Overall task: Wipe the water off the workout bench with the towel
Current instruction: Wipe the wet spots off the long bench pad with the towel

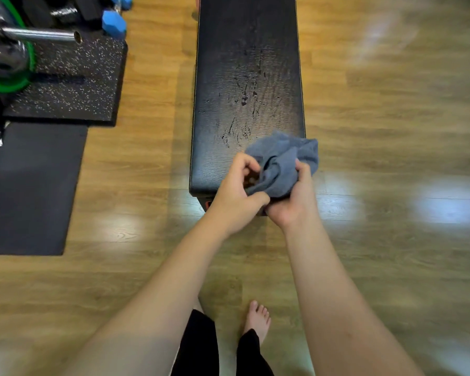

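Observation:
A long black padded workout bench [228,63] runs away from me down the middle of the wooden floor. Streaks and drops of water [244,99] glisten on its near half. A bunched blue-grey towel [282,161] hangs over the bench's near right corner. My left hand [236,191] pinches the towel's left folds with curled fingers. My right hand [293,199] grips the towel from below and the right, thumb over the cloth. Both hands are at the bench's near end.
On the left lie a plain black floor mat [30,185] and a speckled rubber mat [73,85] bearing a barbell [38,35] with a green plate. Blue dumbbells [114,24] sit behind. My bare foot [258,318] stands on the wooden floor.

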Available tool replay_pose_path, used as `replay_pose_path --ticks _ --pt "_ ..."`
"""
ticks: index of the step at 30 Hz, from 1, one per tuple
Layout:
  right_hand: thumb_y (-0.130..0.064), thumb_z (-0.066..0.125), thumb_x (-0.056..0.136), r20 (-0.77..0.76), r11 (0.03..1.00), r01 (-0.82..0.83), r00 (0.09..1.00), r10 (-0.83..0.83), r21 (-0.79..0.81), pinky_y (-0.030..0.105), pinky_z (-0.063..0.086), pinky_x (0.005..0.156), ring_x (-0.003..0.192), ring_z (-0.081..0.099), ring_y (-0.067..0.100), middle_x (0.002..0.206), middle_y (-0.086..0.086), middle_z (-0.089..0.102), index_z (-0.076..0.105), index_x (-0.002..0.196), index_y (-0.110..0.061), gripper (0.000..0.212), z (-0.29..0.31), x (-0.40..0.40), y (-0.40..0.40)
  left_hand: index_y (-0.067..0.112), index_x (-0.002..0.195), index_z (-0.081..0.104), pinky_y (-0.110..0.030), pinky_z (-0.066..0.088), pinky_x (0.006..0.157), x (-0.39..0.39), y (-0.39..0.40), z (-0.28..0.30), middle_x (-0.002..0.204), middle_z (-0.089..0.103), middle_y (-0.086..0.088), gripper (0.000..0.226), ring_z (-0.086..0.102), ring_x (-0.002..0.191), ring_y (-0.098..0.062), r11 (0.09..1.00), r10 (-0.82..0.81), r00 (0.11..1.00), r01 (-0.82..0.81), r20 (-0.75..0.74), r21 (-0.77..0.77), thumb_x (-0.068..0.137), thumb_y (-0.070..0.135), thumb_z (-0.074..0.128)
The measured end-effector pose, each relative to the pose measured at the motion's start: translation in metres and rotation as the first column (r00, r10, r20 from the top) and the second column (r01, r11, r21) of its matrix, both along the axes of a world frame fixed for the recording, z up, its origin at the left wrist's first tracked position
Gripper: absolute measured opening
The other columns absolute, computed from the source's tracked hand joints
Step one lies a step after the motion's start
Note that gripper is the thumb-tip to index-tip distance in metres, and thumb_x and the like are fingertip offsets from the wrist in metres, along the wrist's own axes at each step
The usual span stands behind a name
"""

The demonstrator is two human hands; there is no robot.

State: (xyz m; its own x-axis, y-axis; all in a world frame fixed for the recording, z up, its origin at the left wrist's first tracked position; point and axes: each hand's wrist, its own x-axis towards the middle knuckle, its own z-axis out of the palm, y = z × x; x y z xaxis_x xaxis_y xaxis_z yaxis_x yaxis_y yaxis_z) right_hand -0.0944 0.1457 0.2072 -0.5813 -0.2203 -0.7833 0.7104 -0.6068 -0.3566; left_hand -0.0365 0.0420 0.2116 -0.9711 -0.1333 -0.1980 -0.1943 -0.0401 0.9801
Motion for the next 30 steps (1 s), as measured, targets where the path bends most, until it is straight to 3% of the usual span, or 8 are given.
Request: replay_pose_path --ticks 3,6,10,12,16,19,25,30 --pt "-0.013 0.070 0.081 -0.119 0.900 0.152 0.987 -0.112 0.409 0.048 0.061 0.077 0.097 0.072 0.028 0.115 0.013 0.071 0.052 0.130 -0.014 0.052 -0.017 -0.004 -0.007 0.029 0.116 0.043 -0.015 0.049 0.076 -0.004 -0.013 -0.016 0.102 0.057 0.004 0.061 0.060 0.084 -0.001 0.983 0.112 0.964 -0.142 0.239 0.112 0.065 0.031 0.076" --pt "-0.009 0.074 0.078 -0.282 0.657 0.208 0.959 0.007 0.725 0.037 0.059 0.085 0.094 0.069 0.017 0.114 0.007 0.068 0.046 0.128 -0.013 0.057 -0.030 -0.009 -0.017 0.029 0.118 0.046 -0.030 0.049 0.093 -0.012 -0.026 -0.039 0.105 0.056 0.007 0.048 0.058 0.097 -0.011 0.885 0.361 0.925 -0.299 0.120 -0.357 0.078 0.028 0.073" --pt "-0.028 0.072 0.076 -0.308 0.213 0.250 0.899 0.310 0.944 0.046 0.047 0.099 0.118 0.057 0.028 0.130 0.007 0.058 0.045 0.136 -0.017 0.067 -0.053 -0.016 -0.028 0.017 0.116 0.063 -0.023 0.043 0.099 -0.032 -0.030 -0.045 0.116 0.063 0.003 0.028 0.058 0.110 -0.010 0.905 0.025 0.999 -0.041 -0.042 -0.424 0.090 0.020 0.054" --pt "-0.030 0.071 0.078 -0.232 -0.019 0.270 0.859 0.455 0.963 0.049 0.042 0.101 0.126 0.047 0.034 0.145 0.008 0.045 0.037 0.147 -0.021 0.078 -0.059 -0.019 -0.039 0.018 0.127 0.060 -0.025 0.042 0.105 -0.042 -0.032 -0.051 0.129 0.063 0.003 0.036 0.057 0.121 -0.011 0.923 -0.137 0.991 0.130 0.008 -0.363 0.093 0.022 0.049" --pt "-0.053 0.068 0.081 0.278 -0.371 0.004 0.652 0.705 0.929 0.058 0.034 0.106 0.130 0.037 0.043 0.160 0.010 0.025 0.023 0.154 -0.038 0.087 -0.085 -0.032 -0.056 0.019 0.147 0.042 -0.037 0.035 0.115 -0.062 -0.057 -0.083 0.151 0.048 -0.001 0.049 0.044 0.138 -0.018 0.856 -0.133 0.965 0.226 0.224 -0.465 0.098 0.017 0.050" --pt "-0.066 0.064 0.077 0.376 -0.432 -0.049 0.587 0.717 0.901 0.061 0.036 0.102 0.130 0.035 0.042 0.155 0.008 0.029 0.024 0.150 -0.045 0.086 -0.101 -0.042 -0.064 0.012 0.152 0.033 -0.044 0.026 0.120 -0.067 -0.077 -0.103 0.157 0.038 -0.008 0.060 0.028 0.149 -0.026 0.747 -0.186 0.947 0.310 0.262 -0.588 0.095 0.008 0.051" --pt "-0.074 0.039 0.082 0.337 -0.413 -0.016 0.606 0.720 0.910 0.066 0.017 0.113 0.148 0.015 0.045 0.165 0.015 0.014 0.016 0.154 -0.042 0.082 -0.122 -0.043 -0.065 0.013 0.155 0.030 -0.039 0.020 0.123 -0.097 -0.084 -0.106 0.167 0.016 -0.005 0.067 0.014 0.155 -0.022 0.693 -0.268 0.963 0.200 0.010 -0.693 0.091 0.003 0.048" --pt "-0.042 0.031 0.091 0.340 -0.452 0.007 0.649 0.681 0.892 0.067 0.030 0.109 0.141 0.034 0.046 0.159 0.015 0.032 0.048 0.143 -0.017 0.060 -0.127 -0.047 -0.071 0.012 0.134 0.061 -0.051 0.007 0.125 -0.139 -0.068 -0.107 0.149 0.052 -0.004 0.049 0.029 0.150 -0.025 0.457 -0.575 0.818 0.335 0.014 -0.824 0.099 0.031 0.031"
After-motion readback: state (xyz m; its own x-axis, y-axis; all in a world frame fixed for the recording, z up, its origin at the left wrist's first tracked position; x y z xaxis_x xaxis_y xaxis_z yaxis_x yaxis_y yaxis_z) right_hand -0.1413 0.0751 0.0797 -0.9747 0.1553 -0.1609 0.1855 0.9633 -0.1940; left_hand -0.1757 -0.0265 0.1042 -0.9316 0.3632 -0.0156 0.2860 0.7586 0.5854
